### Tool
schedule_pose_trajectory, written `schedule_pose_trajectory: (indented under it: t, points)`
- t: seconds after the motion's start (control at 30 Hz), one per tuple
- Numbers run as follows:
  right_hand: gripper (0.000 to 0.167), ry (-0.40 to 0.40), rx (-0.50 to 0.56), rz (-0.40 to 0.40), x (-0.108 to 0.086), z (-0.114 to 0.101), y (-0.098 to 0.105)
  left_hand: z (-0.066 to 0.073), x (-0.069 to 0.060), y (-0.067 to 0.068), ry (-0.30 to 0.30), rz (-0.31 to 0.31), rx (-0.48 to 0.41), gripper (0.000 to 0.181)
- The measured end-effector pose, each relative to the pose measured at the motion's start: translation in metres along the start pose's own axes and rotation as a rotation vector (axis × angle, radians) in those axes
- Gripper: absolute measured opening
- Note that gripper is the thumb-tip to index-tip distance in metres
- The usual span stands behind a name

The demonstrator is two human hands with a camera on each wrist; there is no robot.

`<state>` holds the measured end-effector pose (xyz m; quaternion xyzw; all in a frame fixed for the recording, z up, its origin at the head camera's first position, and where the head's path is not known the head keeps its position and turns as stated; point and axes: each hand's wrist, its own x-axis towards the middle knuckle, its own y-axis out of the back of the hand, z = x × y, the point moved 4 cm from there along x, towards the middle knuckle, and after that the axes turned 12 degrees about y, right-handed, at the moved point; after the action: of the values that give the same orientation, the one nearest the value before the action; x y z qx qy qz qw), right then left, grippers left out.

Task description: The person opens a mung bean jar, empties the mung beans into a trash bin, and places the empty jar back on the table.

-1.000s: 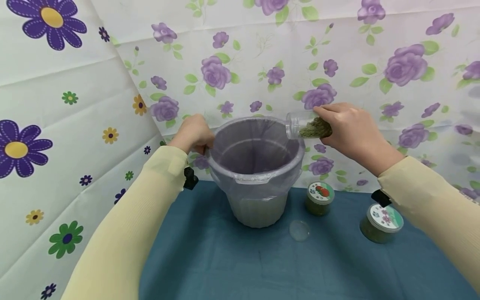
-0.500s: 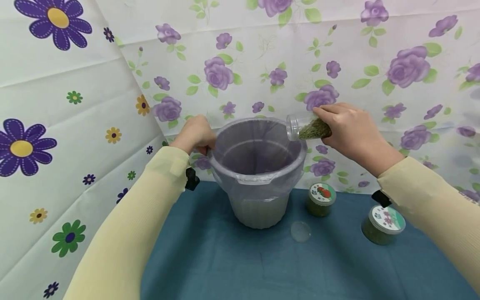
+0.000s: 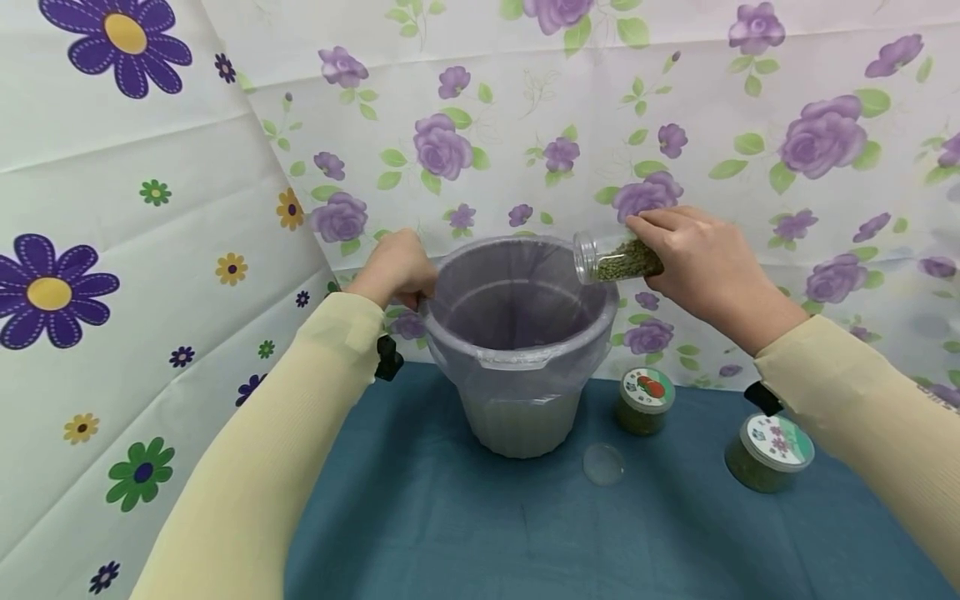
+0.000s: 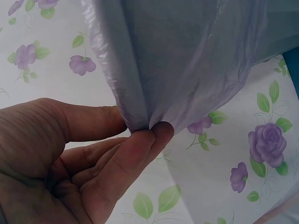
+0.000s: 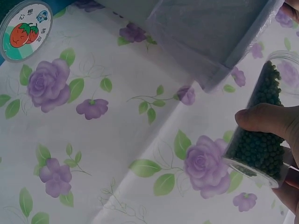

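Note:
A trash can (image 3: pixel 525 427) lined with a thin purple plastic bag (image 3: pixel 517 379) stands upright on the blue cloth. At its left rim my left hand (image 3: pixel 397 267) pinches the bag's edge between thumb and fingers, plain to see in the left wrist view. My right hand (image 3: pixel 697 267) grips a clear jar (image 3: pixel 587 258) that lies nearly on its side by the can's right rim. Its uncapped mouth faces left and tips slightly down. Small green beans (image 5: pixel 264 135), like mung beans, fill much of the jar. None are seen falling.
A round clear lid (image 3: pixel 603 464) lies flat in front of the can. Two lidded tubs stand to the right: a tomato-labelled tub (image 3: pixel 645 402) near the can and a flower-labelled tub (image 3: pixel 769 454) farther out. A flowered sheet (image 3: pixel 525 125) hangs close behind.
The jar's mouth has dipped a little lower, and the beans lie more spread along its side. My left hand keeps its pinch on the bag. The head view has shifted slightly.

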<state>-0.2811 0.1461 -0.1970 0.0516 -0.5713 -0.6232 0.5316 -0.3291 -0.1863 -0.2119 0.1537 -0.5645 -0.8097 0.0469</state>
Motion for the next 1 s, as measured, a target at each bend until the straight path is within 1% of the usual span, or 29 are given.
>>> schedule_pose_trajectory:
  t: [0.17, 0.43, 0.67, 1.0]
  points:
    - [0.074, 0.007, -0.014, -0.002, -0.0009, -0.0008, -0.0003, 0.0003, -0.0012, 0.0, 0.007, 0.003, -0.005, 0.009]
    - [0.072, 0.028, -0.013, 0.024, -0.0022, -0.0007, 0.0001, 0.0017, -0.0006, -0.0006, 0.015, 0.01, 0.014, 0.013]
    - [0.075, 0.027, -0.022, 0.018, -0.0027, -0.0007, -0.0001, 0.0016, -0.0009, -0.0003, 0.023, 0.013, 0.0, 0.011]
    - [0.076, 0.045, -0.03, 0.019, -0.0014, -0.002, -0.0018, 0.0022, -0.0002, 0.0003, 0.023, 0.017, 0.014, 0.011]
